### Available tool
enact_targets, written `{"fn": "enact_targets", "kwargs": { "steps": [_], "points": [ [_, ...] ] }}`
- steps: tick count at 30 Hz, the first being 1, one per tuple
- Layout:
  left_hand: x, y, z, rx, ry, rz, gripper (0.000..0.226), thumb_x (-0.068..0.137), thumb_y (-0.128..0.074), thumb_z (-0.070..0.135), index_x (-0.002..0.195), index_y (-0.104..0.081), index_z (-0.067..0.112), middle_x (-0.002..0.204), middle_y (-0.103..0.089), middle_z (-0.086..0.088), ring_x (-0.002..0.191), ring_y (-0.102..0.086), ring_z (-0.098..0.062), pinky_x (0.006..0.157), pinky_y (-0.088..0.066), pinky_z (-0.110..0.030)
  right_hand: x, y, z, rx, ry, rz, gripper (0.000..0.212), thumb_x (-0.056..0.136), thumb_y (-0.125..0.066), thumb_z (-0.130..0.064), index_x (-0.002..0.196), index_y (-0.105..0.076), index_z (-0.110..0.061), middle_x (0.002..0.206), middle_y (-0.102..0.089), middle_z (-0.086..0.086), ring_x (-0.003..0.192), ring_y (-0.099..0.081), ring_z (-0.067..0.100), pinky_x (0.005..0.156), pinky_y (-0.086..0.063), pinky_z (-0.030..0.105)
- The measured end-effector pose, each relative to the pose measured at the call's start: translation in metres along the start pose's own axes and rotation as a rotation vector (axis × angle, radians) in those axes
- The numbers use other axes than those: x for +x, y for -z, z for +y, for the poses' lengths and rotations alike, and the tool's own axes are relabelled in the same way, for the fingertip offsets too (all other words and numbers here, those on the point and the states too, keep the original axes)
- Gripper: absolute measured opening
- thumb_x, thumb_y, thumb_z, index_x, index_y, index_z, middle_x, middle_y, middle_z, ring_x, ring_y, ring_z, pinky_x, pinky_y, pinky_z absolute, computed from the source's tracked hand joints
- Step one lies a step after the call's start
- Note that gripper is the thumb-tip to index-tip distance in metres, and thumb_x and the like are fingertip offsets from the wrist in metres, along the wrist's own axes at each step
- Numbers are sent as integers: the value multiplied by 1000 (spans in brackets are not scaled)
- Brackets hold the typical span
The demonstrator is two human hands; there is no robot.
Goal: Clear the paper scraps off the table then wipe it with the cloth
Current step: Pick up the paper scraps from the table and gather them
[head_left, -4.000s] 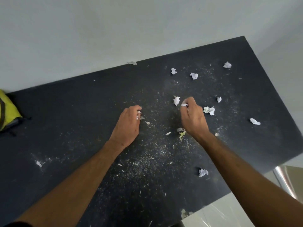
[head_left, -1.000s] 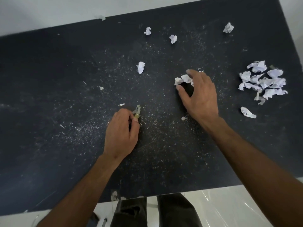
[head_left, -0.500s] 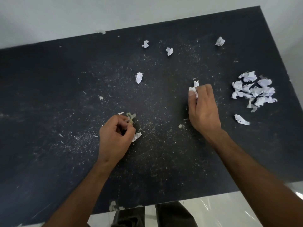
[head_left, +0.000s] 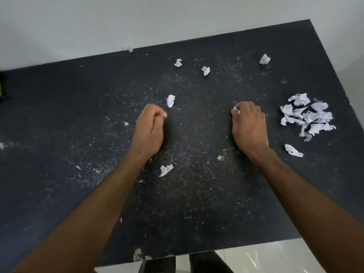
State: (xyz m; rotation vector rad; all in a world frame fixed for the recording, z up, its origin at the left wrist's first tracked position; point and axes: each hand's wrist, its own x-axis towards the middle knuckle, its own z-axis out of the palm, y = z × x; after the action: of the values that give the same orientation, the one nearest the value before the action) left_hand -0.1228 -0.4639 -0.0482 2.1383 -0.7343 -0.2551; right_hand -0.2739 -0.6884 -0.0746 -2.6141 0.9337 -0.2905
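A black table (head_left: 59, 107) dusted with white specks carries crumpled white paper scraps. My left hand (head_left: 148, 131) is closed near the middle, a bit of white showing at its fingertips, just below a loose scrap (head_left: 170, 100). My right hand (head_left: 248, 125) is closed around paper scraps (head_left: 235, 110) that peek out by the thumb. A pile of scraps (head_left: 307, 115) lies to its right, with a single scrap (head_left: 293, 151) below the pile. Another scrap (head_left: 165, 170) lies beside my left wrist. Three scraps (head_left: 205, 70) sit near the far edge.
A pale wall runs behind the table's far edge. A yellow and black object (head_left: 1, 89) shows at the far left edge. Glossy white floor (head_left: 266, 257) and dark trouser legs (head_left: 189, 263) lie below the near edge. Small crumbs (head_left: 219, 157) dot the surface.
My left hand has moved away from me toward the middle scrap, leaving one scrap behind by its wrist. My right hand has closed tighter over its scraps and stayed left of the pile.
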Motion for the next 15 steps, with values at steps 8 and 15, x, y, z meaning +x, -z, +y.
{"fn": "enact_targets", "kwargs": {
  "steps": [8,15],
  "points": [
    [68,-12,-20,441,-160,-212,30,102,-50,31,122,-53,9,116,-52,-12,101,-50,-24,93,-46,-41,-64,13,-58,388,221,-318,23,104,-43,-15,121,-58,-11,103,-58,-4,95,-55,13,86,-48,32],
    [62,10,-12,287,-92,-195,19,105,-41,17,113,-54,6,102,-58,-6,81,-52,-15,75,-44,-32,-101,-24,-97,202,596,-378,36,105,-47,-39,130,-61,-17,101,-58,-3,91,-50,15,85,-43,35]
  ]
}}
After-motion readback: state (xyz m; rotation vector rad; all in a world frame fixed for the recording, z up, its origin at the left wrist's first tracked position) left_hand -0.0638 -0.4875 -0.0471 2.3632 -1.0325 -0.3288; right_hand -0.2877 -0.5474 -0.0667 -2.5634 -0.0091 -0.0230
